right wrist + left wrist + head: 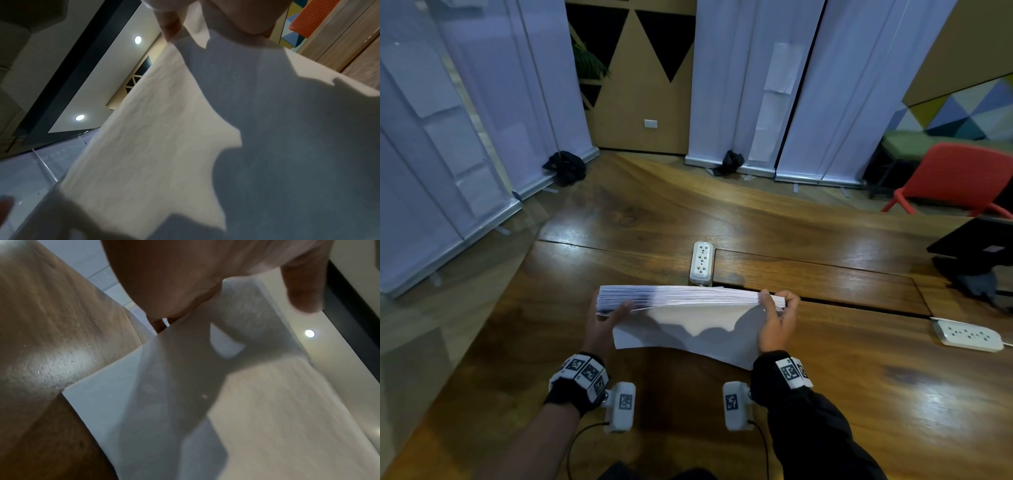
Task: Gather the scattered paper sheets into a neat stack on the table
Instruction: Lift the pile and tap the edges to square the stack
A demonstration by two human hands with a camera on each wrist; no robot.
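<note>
A thick stack of white paper sheets (688, 296) stands on edge, upright, over the wooden table (859, 394), its top edge facing me. My left hand (607, 317) grips the stack's left end, thumb on the near face. My right hand (779, 317) grips the right end, thumb and fingers curled round it. The near sheet (688, 337) bends out toward me and lies on the table. In the left wrist view, the paper (267, 410) fills the frame below my left hand's thumb (304, 288). In the right wrist view, the paper (154, 146) hangs below my right hand's fingers (170, 24).
A white power strip (701, 262) lies just beyond the stack. A second power strip (967, 335) lies at the right. A black object (976, 246) sits at the far right edge. White panels stand along the table's far side, and a red chair (955, 178) beyond.
</note>
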